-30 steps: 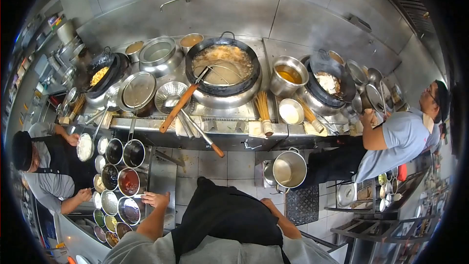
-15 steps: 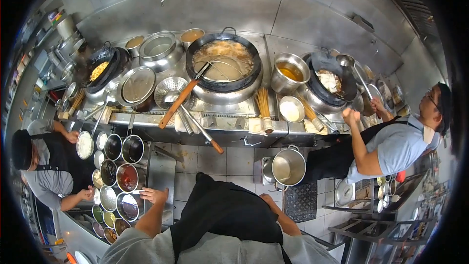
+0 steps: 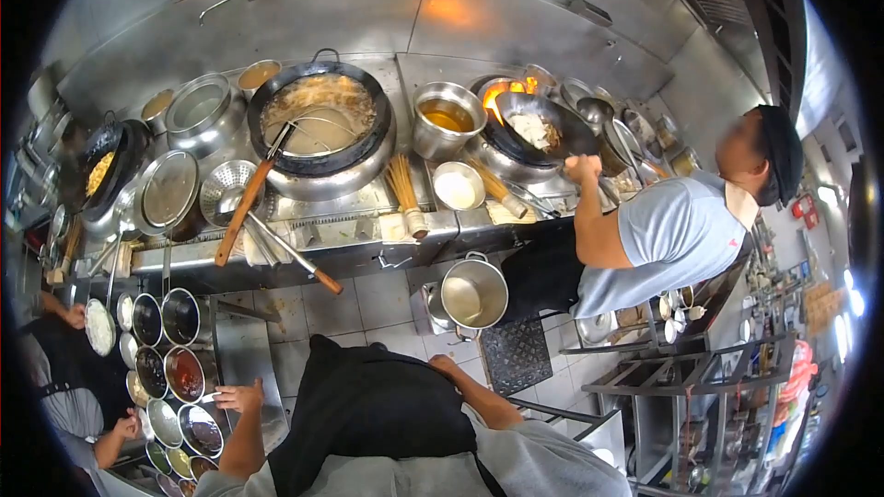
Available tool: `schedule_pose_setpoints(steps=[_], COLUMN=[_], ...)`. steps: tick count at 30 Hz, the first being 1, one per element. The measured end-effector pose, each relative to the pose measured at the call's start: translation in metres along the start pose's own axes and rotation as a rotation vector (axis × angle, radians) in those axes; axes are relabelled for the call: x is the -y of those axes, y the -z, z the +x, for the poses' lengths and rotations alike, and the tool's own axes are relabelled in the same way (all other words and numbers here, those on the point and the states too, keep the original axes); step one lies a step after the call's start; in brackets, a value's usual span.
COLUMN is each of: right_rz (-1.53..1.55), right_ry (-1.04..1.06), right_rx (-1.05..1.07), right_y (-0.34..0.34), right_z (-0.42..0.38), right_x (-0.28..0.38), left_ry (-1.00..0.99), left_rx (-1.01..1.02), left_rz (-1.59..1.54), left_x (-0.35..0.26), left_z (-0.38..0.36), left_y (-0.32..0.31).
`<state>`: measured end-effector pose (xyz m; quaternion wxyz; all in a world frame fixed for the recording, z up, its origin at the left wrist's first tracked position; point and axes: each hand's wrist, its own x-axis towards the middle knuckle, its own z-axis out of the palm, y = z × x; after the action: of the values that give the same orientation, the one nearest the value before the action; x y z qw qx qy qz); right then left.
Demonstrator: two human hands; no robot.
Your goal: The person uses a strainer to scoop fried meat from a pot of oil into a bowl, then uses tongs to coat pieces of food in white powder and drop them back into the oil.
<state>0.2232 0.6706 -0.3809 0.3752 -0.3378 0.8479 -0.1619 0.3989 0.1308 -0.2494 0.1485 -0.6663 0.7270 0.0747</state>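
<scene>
my left hand (image 3: 241, 397) is loosely open, red sauce (image 3: 188, 377) at its ten o'clock, dark sauce (image 3: 201, 429) at eight, so a careless leftward sweep could spill either; whether my right hand (image 3: 446, 367) is closed, i cannot tell.

- The large wok (image 3: 382, 120) is standing mid-stove; the skimmer (image 3: 247, 209) is lying across it, its handle extending over the stove's front;
- the colander (image 3: 216, 191) is sitting left of that wok;
- the oil pot (image 3: 442, 145) is standing to its right; the bowl (image 3: 477, 201) is sitting before the pot;
- the right-hand wok (image 3: 580, 133) is sitting beyond, food (image 3: 531, 129) lying inside;
- the sauce pots (image 3: 208, 373) are standing at left, beside the left hand (image 3: 239, 396).
</scene>
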Motion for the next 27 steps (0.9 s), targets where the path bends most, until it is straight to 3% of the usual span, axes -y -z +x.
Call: schedule_pose_setpoints(steps=[2,4,8,10,11,14,16,21,23,27], right_rz=[0.19,-0.016,-0.096,-0.21,-0.123,-0.153,-0.111,-0.059,0.032,-0.237], right_ry=[-0.147,0.015,-0.085,0.025,-0.048,-0.056,-0.106,-0.102,-0.249,-0.005], right_rx=[-0.056,0.034,0.11,0.109,0.095,0.165,0.163,0.127,0.122,0.186], right_y=[0.002,0.001,-0.004,-0.009,-0.005,-0.007,-0.003,0.001,0.005,-0.022], right_z=[-0.007,-0.004,0.003,0.005,0.001,0.007,0.005,0.002,0.001,0.017], right_x=[0.004,0.004,0.001,-0.004,0.0,-0.002,0.002,0.006,0.012,-0.012], left_ry=[-0.007,0.011,0.023,0.003,-0.008,0.007,0.016,0.005,0.009,-0.006], left_rx=[-0.038,-0.072,-0.001,-0.052,-0.107,-0.019,0.02,-0.093,-0.07,-0.076], left_rz=[0.025,0.006,0.074,0.046,0.022,0.019,0.016,0.003,0.004,0.004], left_x=[0.002,0.003,-0.008,0.002,0.004,-0.017,-0.02,-0.002,-0.003,0.0], left_z=[0.006,0.011,-0.016,0.003,0.008,-0.041,-0.045,-0.003,-0.003,0.0], left_y=[-0.009,-0.017,0.019,-0.008,-0.018,0.049,0.057,-0.002,0.001,-0.004])
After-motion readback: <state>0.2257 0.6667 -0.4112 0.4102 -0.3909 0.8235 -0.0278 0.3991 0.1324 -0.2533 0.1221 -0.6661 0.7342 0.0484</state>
